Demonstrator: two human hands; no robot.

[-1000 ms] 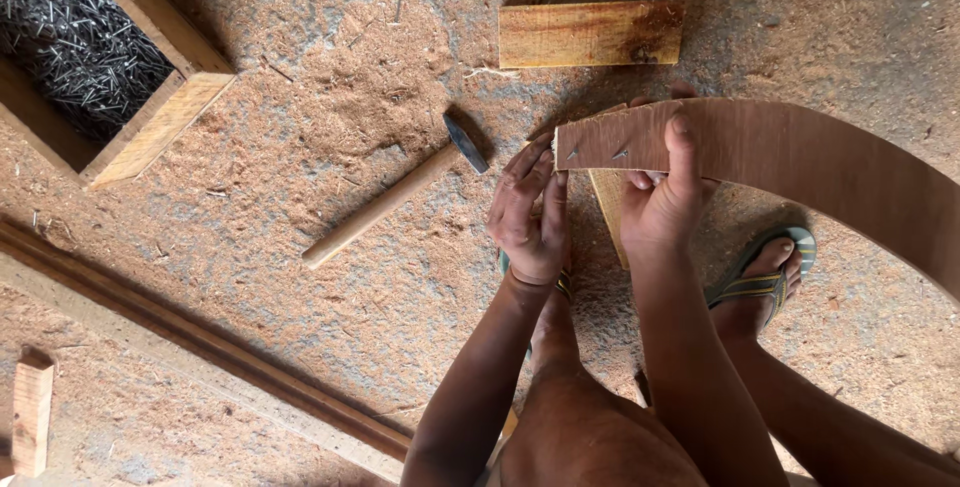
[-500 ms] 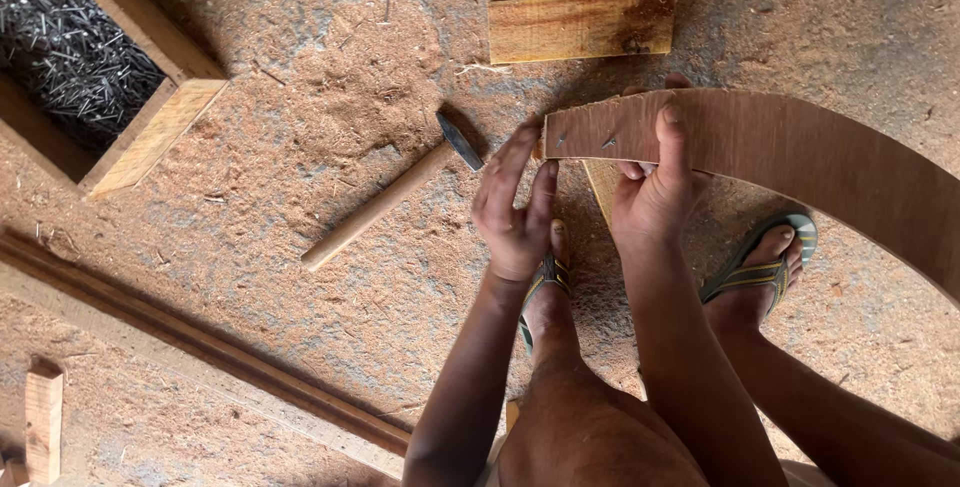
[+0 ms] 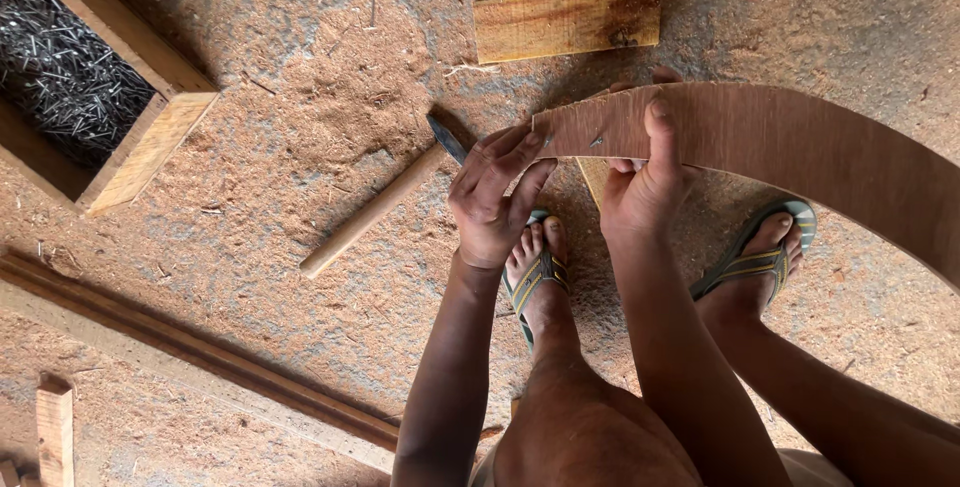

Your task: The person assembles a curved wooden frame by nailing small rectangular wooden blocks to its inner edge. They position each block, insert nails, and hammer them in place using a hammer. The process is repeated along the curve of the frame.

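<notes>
A curved brown plywood strip [image 3: 790, 147] arcs from the middle of the view to the right edge. My right hand [image 3: 640, 182] grips it near its left end, thumb over the top face. My left hand [image 3: 495, 197] touches the strip's left end with its fingertips, fingers bent. A small nail stands in the strip near that end. A hammer [image 3: 385, 202] with a wooden handle lies on the sawdust just left of my left hand. A pale wooden piece [image 3: 597, 177] shows under the strip between my hands.
A short wooden block [image 3: 567, 22] lies above the strip. A wooden box of nails [image 3: 70, 87] sits at the upper left. A long wooden batten [image 3: 200, 357] runs across the lower left. My feet in sandals [image 3: 540, 277] stand on the sawdust floor.
The view shifted slightly. My left hand moved a little left along the strip's end and the strip sits slightly higher in view. The right hand keeps its grip.
</notes>
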